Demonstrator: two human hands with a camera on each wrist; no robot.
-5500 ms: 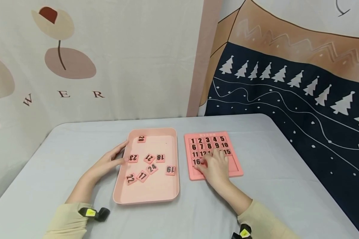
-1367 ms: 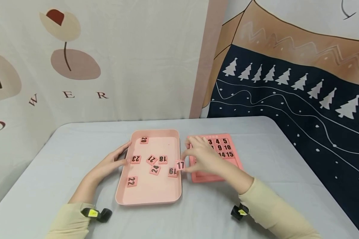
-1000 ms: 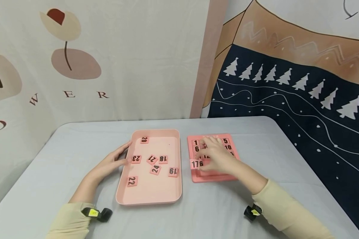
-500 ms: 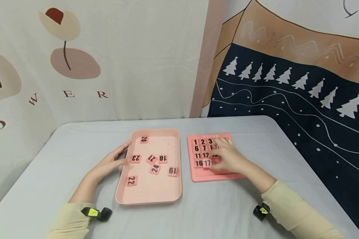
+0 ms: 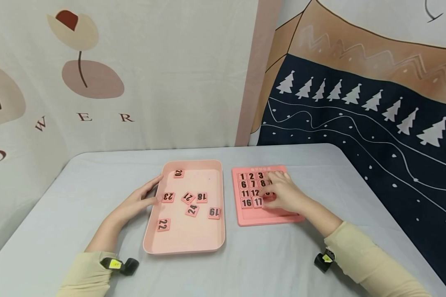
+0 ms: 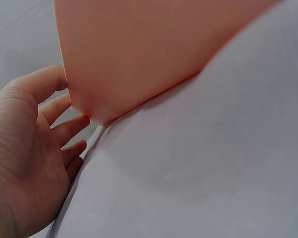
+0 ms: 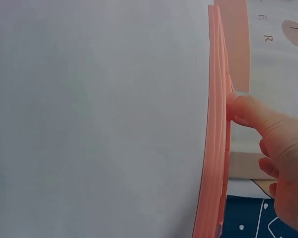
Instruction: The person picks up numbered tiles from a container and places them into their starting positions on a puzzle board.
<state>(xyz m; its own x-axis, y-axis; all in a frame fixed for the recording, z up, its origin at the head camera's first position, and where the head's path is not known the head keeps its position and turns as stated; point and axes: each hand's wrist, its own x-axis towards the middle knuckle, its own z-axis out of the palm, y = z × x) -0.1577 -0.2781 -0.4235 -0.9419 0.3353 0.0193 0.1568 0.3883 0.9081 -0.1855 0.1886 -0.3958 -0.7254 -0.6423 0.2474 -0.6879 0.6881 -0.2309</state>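
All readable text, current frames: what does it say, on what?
Tray tiles:
"20"
"23"
"21"
"18"
"24"
"19"
"22"
Board tiles:
"1"
"2"
"3"
"6"
"7"
"8"
"11"
"12"
"16"
"17"
Backdrop cloth:
"O", cut off
"W"
"E"
"R"
Too small or blurred: board header, yellow wrist labels.
Board tiles under the right hand: not fully readable.

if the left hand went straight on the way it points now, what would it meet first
The pink tray, on its left side: the left hand appears to touch it there. Inside it, tile 23 lies roughly ahead, though depth is hard to judge.
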